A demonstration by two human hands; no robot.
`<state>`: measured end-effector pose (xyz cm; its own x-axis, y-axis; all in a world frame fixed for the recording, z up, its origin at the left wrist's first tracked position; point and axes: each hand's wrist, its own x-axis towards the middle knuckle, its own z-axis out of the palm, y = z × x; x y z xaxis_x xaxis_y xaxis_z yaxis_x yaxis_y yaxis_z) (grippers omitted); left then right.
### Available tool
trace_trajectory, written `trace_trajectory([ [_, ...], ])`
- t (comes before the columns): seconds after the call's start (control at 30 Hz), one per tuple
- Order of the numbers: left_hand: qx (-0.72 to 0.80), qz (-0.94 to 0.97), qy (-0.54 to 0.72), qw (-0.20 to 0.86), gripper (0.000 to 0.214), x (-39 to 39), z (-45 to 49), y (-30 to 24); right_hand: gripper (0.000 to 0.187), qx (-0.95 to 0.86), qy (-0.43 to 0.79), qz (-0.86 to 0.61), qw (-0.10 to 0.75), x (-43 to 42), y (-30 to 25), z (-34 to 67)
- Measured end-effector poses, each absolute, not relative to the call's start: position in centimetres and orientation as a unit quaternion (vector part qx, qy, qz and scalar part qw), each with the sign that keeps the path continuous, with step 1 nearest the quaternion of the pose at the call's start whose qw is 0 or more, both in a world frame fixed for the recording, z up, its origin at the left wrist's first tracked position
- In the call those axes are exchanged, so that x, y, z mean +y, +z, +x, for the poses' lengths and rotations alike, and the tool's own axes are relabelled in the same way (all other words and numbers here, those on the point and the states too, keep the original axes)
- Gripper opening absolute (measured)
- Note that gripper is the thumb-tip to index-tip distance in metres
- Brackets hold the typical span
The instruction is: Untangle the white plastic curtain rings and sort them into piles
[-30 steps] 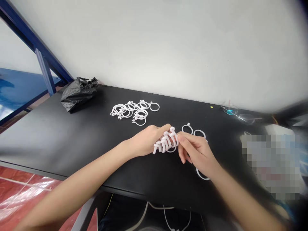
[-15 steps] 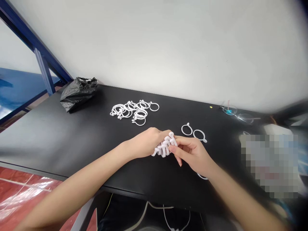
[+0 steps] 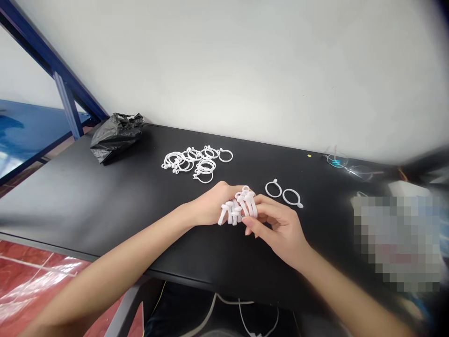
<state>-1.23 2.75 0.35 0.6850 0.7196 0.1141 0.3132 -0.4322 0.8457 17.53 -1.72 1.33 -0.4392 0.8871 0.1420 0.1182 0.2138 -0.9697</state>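
Observation:
My left hand (image 3: 209,206) rests on the black table (image 3: 105,206) and grips a stack of white plastic rings (image 3: 237,207), their small tabs sticking out toward me. My right hand (image 3: 277,227) sits just right of the stack, its curled fingers touching the rings' right end. Two loose white rings (image 3: 283,194) lie flat on the table just beyond my right hand. A pile of several more white rings (image 3: 194,161) lies farther back, left of centre.
A crumpled black plastic bag (image 3: 115,135) sits at the table's back left corner. Eyeglasses (image 3: 345,166) lie at the back right. A blurred-out patch (image 3: 398,241) covers the right end. A blue metal frame (image 3: 59,79) stands at left; cables hang under the table.
My right hand has slid left and nearer along the stack, uncovering the two loose rings. The stack in my left hand has tilted slightly. A ring seen under my right wrist earlier is hidden now.

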Motion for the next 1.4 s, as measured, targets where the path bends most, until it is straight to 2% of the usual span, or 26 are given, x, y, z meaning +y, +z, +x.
trace_trajectory([
  [0.07,0.311,0.815,0.248,0.422,0.022,2.5,-1.0,0.2,0.012,-0.653,0.549,-0.377,0.361,-1.7,1.4,17.2],
  [0.17,0.308,0.828,0.233,0.407,0.031,2.3,-0.8,0.2,0.013,-0.609,0.61,-0.392,0.321,-1.8,1.4,17.0],
  [0.37,0.371,0.891,0.119,0.233,0.013,2.5,-0.6,0.7,0.018,-0.561,0.634,-0.424,0.321,-1.7,1.0,17.1],
  [0.47,0.382,0.894,0.1,0.213,0.007,2.3,-0.5,0.9,0.027,-0.561,0.621,-0.442,0.323,-1.7,0.7,17.0],
  [0.6,0.371,0.878,0.119,0.277,0.012,2.1,-0.4,0.8,0.029,-0.565,0.628,-0.438,0.308,-1.8,0.8,16.9],
  [0.8,0.29,0.813,0.192,0.468,0.022,2.4,-0.6,0.6,0.027,-0.593,0.631,-0.397,0.305,-2.1,1.2,17.0],
  [1.03,0.232,0.72,0.202,0.622,0.059,2.8,-0.6,0.5,0.033,-0.674,0.533,-0.384,0.338,-3.0,1.1,17.1],
  [1.13,0.224,0.699,0.192,0.652,0.064,2.7,-0.5,0.3,0.034,-0.698,0.498,-0.368,0.36,-3.1,1.1,17.1],
  [1.23,0.254,0.724,0.226,0.6,0.052,2.3,-0.5,0.3,0.03,-0.675,0.526,-0.379,0.352,-2.9,1.3,17.0],
  [1.4,0.332,0.827,0.215,0.399,0.021,1.9,-0.4,0.0,0.037,-0.534,0.634,-0.438,0.347,-2.3,1.5,16.7],
])
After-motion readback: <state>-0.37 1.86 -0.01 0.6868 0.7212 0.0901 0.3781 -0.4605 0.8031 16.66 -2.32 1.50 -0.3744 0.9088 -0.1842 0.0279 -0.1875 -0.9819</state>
